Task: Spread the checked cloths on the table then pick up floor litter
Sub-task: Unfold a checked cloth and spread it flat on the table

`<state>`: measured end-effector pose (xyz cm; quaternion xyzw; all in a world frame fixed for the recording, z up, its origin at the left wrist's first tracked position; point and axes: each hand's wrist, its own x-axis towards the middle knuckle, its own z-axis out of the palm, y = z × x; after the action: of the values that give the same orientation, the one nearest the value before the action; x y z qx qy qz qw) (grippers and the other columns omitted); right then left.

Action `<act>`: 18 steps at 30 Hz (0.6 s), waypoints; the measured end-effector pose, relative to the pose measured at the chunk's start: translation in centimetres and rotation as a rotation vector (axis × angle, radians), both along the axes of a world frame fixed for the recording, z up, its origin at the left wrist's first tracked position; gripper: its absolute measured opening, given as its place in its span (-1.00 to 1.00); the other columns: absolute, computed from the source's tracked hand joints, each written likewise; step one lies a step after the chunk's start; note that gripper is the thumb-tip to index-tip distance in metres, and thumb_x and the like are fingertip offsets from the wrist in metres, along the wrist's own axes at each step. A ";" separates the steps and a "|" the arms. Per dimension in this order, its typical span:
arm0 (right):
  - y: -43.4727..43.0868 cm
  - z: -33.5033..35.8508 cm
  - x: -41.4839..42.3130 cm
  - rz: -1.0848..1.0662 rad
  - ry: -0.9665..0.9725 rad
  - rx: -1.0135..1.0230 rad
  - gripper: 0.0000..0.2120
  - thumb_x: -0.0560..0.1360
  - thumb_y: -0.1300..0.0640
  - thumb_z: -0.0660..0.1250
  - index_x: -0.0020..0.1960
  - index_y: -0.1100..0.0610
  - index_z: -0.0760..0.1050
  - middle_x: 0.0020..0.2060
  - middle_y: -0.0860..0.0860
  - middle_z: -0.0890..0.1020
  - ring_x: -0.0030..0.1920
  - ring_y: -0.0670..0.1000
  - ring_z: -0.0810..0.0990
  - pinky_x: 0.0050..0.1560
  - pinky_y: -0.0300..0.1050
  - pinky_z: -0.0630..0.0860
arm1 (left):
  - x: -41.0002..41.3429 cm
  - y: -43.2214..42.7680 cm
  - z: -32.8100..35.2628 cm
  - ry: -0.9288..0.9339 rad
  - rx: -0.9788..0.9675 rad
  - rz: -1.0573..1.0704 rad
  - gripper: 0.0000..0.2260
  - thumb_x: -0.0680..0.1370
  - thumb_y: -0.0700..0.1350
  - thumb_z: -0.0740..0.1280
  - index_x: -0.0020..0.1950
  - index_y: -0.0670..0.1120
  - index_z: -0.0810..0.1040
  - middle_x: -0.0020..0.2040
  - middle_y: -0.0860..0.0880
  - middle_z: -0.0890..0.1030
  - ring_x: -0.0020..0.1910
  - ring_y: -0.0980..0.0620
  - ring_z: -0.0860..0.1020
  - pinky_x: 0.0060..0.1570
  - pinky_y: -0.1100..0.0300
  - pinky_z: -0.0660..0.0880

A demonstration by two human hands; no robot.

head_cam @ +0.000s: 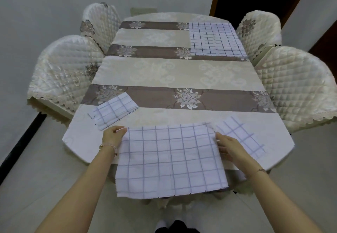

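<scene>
Head view: a person stands at the near edge of a long tabletop (pixel 164 74) that is covered with a striped, flowered tablecloth. The left hand (pixel 114 134) is clenched on the far left corner of the large checked cloth (pixel 169 159), pinching it between thumb and fingers. The right hand (pixel 228 145) grasps the right edge of the same cloth, close to its far right corner. This cloth lies flat at the middle of the near edge, and its near part hangs down over that edge.

A folded checked cloth (pixel 113 111) lies tilted near the near left corner, just beside the left hand but apart from the large cloth. A small checked cloth (pixel 242 138) lies tilted near the near right corner, just beyond the right hand. The far checked cloth (pixel 215 39) is spread flat at the far right corner of the tabletop.

The left wrist wears a bead bracelet (pixel 109 146). Four chairs with quilted covers stand around, two at the left edge (pixel 63 68) and two at the right edge (pixel 295 79). The floor (pixel 45 178) is pale and smooth.
</scene>
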<state>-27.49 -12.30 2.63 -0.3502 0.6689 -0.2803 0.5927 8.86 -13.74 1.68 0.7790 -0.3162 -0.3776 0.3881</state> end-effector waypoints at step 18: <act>5.7 2.0 2.6 0.116 0.029 -0.188 -0.80 0.46 0.13 0.40 -0.35 0.08 0.60 -0.44 -0.09 0.66 -0.36 -0.06 0.63 -0.33 -0.29 0.55 | -13.8 7.5 4.3 -0.207 -0.114 -0.902 -0.38 0.44 0.09 0.44 0.44 0.05 0.30 0.26 0.24 0.33 0.29 0.25 0.33 0.29 0.35 0.24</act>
<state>-24.88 -6.58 4.64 -0.4465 0.6267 -0.3018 0.5629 -4.91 -6.25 5.95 0.5748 -0.6806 -0.4110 0.1935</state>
